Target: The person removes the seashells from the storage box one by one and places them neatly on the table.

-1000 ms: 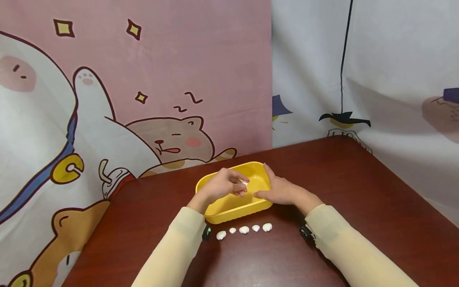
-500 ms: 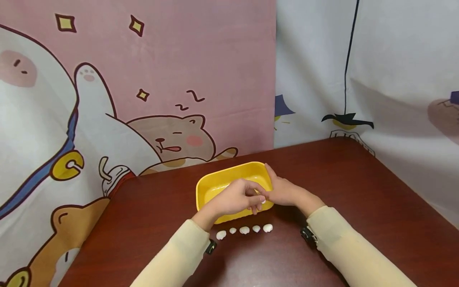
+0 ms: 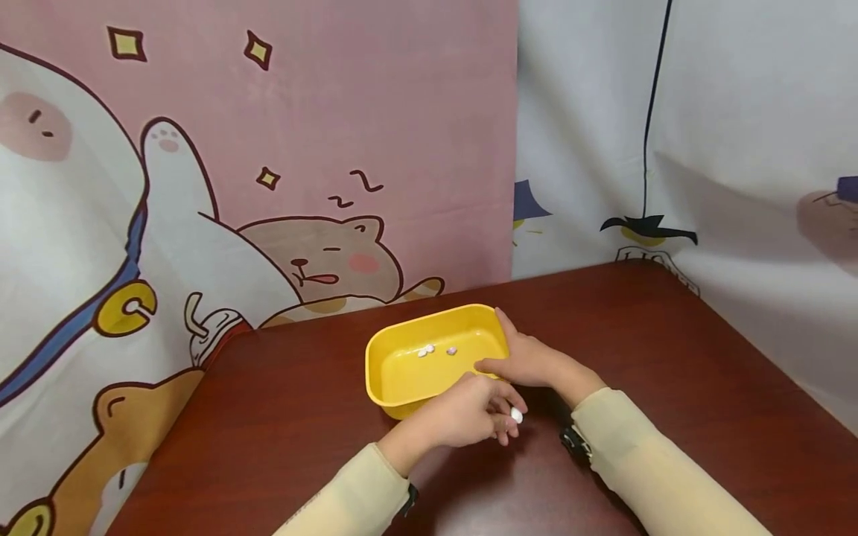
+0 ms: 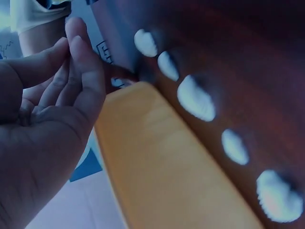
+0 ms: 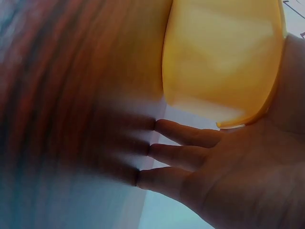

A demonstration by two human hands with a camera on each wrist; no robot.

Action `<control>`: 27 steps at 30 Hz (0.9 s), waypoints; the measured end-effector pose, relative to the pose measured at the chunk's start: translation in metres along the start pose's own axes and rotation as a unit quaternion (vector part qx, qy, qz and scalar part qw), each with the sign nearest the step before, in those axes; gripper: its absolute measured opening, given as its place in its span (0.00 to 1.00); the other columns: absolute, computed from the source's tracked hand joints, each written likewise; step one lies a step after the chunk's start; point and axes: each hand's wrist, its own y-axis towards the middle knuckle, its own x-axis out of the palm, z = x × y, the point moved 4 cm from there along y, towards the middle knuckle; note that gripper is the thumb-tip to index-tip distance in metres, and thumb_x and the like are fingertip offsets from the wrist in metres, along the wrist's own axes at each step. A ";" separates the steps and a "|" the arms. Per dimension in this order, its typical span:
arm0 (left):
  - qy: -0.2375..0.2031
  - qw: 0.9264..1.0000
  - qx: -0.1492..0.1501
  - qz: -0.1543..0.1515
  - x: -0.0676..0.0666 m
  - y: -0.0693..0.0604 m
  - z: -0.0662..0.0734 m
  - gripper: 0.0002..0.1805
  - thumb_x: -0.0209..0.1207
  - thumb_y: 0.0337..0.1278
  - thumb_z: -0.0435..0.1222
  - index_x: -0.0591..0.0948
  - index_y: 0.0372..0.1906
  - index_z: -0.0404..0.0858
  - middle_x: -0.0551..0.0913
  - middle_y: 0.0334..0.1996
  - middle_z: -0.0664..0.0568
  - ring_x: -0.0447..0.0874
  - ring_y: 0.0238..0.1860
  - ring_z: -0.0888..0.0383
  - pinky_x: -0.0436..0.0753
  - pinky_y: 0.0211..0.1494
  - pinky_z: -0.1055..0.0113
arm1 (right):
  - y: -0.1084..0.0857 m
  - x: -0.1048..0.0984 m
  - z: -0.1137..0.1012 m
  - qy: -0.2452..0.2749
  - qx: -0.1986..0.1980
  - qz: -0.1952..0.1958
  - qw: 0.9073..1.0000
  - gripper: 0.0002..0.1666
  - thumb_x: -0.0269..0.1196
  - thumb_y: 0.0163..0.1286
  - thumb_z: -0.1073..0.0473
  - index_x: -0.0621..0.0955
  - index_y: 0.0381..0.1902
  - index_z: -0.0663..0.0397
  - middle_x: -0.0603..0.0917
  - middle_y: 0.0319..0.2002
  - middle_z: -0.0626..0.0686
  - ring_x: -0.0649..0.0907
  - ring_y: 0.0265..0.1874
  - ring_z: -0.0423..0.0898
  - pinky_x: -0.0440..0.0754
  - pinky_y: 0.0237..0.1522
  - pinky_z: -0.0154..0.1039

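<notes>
My left hand (image 3: pixel 462 413) pinches a small white seashell (image 3: pixel 516 416) between thumb and fingers, just in front of a yellow plastic tub (image 3: pixel 436 322). In the left wrist view the fingertips of this hand come together, and the held seashell does not show there. My right hand (image 3: pixel 529 359) holds the tub's right end, thumb over the rim and fingers outside it. The right wrist view has several of its fingers (image 5: pixel 178 157) stretched down beside the tub. Small pale seashells (image 3: pixel 426 351) lie on the tub's floor.
White seashells (image 4: pixel 196 98) form a row on the table along the tub's near side; my left arm hides them in the head view. The reddish-brown table (image 3: pixel 281 417) meets a pink printed cloth (image 3: pixel 402 149) behind and a white cloth (image 3: pixel 757 149) at right.
My left hand has moved from above the tub, rightward and toward me, with the white seashell. The seashells inside the tub have come into sight. My right hand stays on the tub.
</notes>
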 end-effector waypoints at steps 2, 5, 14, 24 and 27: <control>0.015 1.000 0.007 0.001 0.004 0.000 -0.004 0.07 0.65 0.70 0.26 0.87 0.48 0.31 0.91 0.29 0.50 0.86 0.24 0.69 0.84 0.33 0.78 | 0.000 0.002 -0.001 -0.005 0.002 0.002 1.000 0.71 0.68 0.69 0.36 0.35 0.87 0.55 0.81 0.63 0.67 0.83 0.49 0.52 0.80 0.60 0.56; 0.066 0.997 0.023 0.016 0.006 0.002 -0.007 0.05 0.67 0.69 0.29 0.89 0.46 0.35 0.91 0.29 0.55 0.83 0.25 0.74 0.82 0.34 0.80 | 0.000 0.001 -0.003 -0.010 0.007 0.004 1.000 0.71 0.68 0.69 0.36 0.35 0.87 0.55 0.83 0.60 0.66 0.83 0.48 0.52 0.81 0.59 0.55; 0.211 0.977 -0.014 0.029 0.016 0.017 -0.007 0.05 0.76 0.61 0.39 0.89 0.38 0.48 0.79 0.23 0.64 0.74 0.26 0.70 0.74 0.34 0.79 | 0.002 -0.002 0.000 -0.034 0.034 0.018 0.999 0.73 0.66 0.69 0.31 0.34 0.87 0.57 0.82 0.61 0.71 0.84 0.50 0.57 0.81 0.60 0.58; 0.302 0.950 -0.066 0.029 0.024 0.033 -0.015 0.07 0.79 0.55 0.46 0.89 0.33 0.57 0.82 0.27 0.69 0.76 0.32 0.69 0.77 0.38 0.74 | 0.002 -0.002 0.001 -0.033 0.017 0.018 0.999 0.73 0.66 0.69 0.32 0.33 0.86 0.59 0.86 0.52 0.66 0.84 0.47 0.55 0.82 0.59 0.57; 0.296 0.951 -0.078 0.029 0.023 0.033 -0.017 0.08 0.79 0.55 0.46 0.88 0.32 0.57 0.82 0.27 0.68 0.77 0.33 0.68 0.77 0.38 0.74 | 0.002 -0.002 0.000 -0.033 0.017 0.017 0.999 0.73 0.65 0.69 0.32 0.33 0.86 0.59 0.86 0.53 0.67 0.84 0.48 0.56 0.81 0.59 0.57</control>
